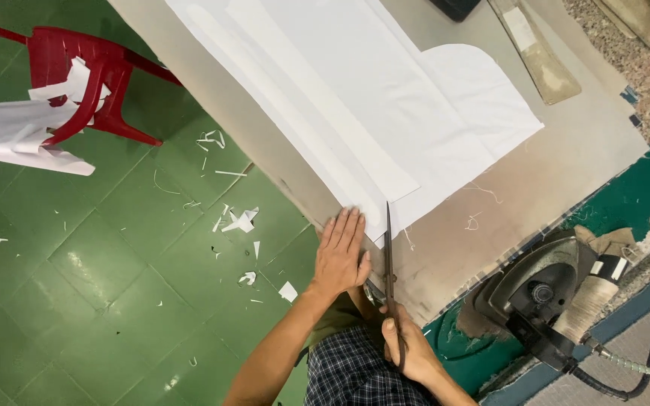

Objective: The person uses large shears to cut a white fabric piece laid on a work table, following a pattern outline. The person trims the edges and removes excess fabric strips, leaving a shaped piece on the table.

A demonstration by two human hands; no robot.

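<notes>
White fabric (385, 113) lies flat on the grey table (566, 165), extending away from the person. Left hand (340, 252), open with palm down, presses the cloth's near corner. Just right of that corner, right hand (408, 349) is closed around the scissors (389, 263), whose blades point lengthwise into the near edge.

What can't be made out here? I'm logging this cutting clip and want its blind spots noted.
Head view only:
- Scissors: handles hidden inside the right hand.
- White fabric: far end cut off by the top edge.
- Left hand: covers the fabric corner beneath it.
- Iron: its hose leaves the frame at right.
</notes>
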